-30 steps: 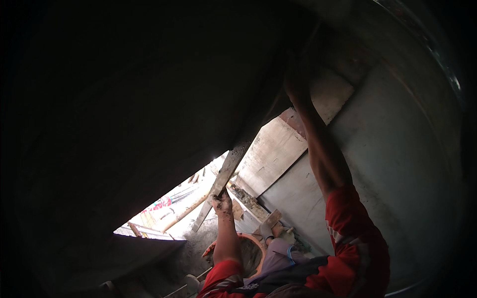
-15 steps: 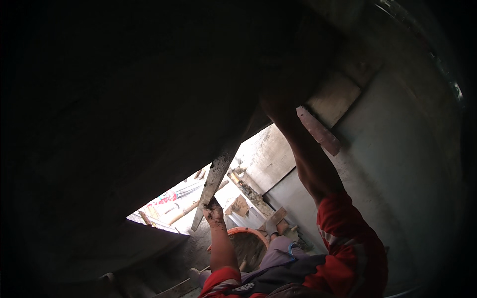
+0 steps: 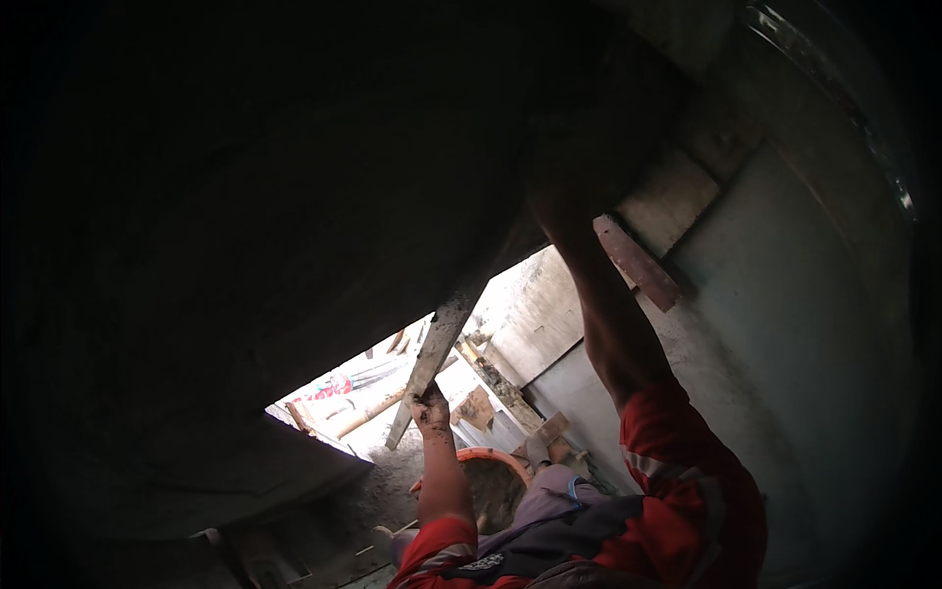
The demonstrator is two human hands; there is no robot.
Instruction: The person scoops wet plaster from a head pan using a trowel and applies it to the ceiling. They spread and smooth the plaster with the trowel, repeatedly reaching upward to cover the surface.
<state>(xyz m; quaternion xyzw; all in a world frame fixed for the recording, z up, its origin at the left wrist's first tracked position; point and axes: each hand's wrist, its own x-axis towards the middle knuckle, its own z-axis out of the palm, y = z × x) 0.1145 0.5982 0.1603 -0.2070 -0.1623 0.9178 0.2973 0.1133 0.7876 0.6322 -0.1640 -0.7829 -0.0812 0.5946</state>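
The board point(image 3: 432, 358), long and dirt-specked, slants across the middle of the frame, its upper end meeting a dark surface point(image 3: 294, 245) and its lower end pointing down-left. The left hand point(image 3: 429, 410), smeared with dark grime, is closed round it near the lower end. The right forearm point(image 3: 610, 334) rises toward the upper middle, but the right hand is lost in shadow, so its grip cannot be told.

The work looks under way: the board is up in hand, not set down, and the specks suggest messy stuff has been handled. How much is done or left on the dark surface is too dim to judge.

Just right of the forearm is a pinkish strip point(image 3: 636, 263), near a grey wall point(image 3: 765, 344). Below, at lower centre, sits an orange-rimmed basin point(image 3: 496, 454) with dull brown contents. Bright daylight fills the gap behind the board.
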